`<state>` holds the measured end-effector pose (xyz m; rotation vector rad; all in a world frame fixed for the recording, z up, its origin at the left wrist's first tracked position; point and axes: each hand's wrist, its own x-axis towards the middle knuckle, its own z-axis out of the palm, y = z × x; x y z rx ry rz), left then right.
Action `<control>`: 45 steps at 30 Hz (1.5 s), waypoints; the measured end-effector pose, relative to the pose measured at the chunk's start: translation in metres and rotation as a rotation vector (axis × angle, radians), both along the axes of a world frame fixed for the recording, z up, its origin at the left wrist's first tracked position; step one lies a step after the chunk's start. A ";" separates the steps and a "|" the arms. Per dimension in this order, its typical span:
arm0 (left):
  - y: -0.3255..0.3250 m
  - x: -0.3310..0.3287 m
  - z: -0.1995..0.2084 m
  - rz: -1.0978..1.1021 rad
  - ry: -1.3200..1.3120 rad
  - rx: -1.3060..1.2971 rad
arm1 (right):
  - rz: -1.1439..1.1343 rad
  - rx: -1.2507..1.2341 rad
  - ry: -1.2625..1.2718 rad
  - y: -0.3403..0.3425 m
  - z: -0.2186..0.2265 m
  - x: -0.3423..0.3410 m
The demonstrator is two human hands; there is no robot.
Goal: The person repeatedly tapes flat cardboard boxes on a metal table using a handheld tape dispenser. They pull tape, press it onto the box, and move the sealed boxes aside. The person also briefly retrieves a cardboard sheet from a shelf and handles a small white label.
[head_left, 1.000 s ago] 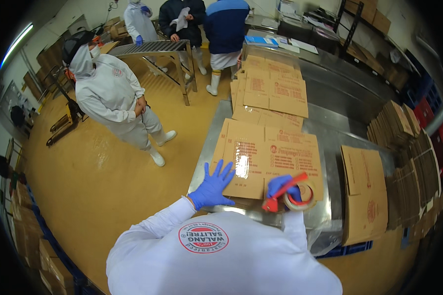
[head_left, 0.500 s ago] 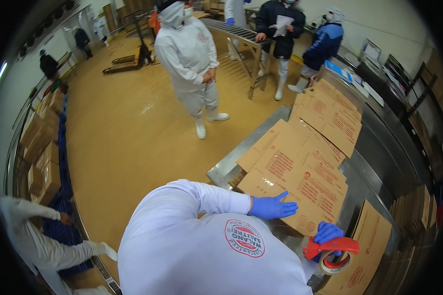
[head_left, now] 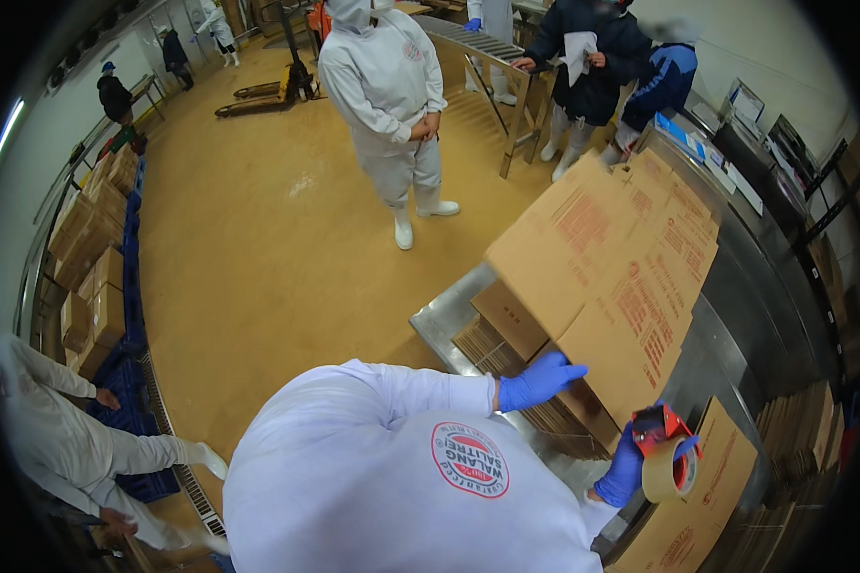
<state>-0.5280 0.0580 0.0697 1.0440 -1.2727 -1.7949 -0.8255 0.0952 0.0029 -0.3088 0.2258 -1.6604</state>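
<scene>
A flattened brown cardboard box (head_left: 631,320) with red print is raised at a tilt over a stack of flat cardboard (head_left: 483,346) on a steel table (head_left: 435,310). My blue-gloved left hand (head_left: 537,382) grips its near edge, fingers reaching over the top face and thumb side partly hidden. My blue-gloved right hand (head_left: 621,473) is closed round a red tape dispenser (head_left: 657,428) with a tan roll of tape (head_left: 661,475), close to the box's near right corner. How the fingers wrap its handle is partly hidden.
More flat cardboard (head_left: 702,497) leans at the lower right. A person in white (head_left: 387,86) stands beyond the table; others stand near a roller conveyor (head_left: 473,43). Filled cartons (head_left: 91,239) line the left, by a person in white (head_left: 76,420). A pallet jack (head_left: 277,86) stands far off.
The top cardboard box has risen and tilted up from the stack, baring the sheets below. My left hand has gone from lying on top to its near edge. The dispenser has turned and lifted slightly.
</scene>
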 end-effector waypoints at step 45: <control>-0.093 0.174 -0.089 -0.240 -0.898 -0.732 | -0.796 -0.588 2.146 -0.141 -0.004 0.244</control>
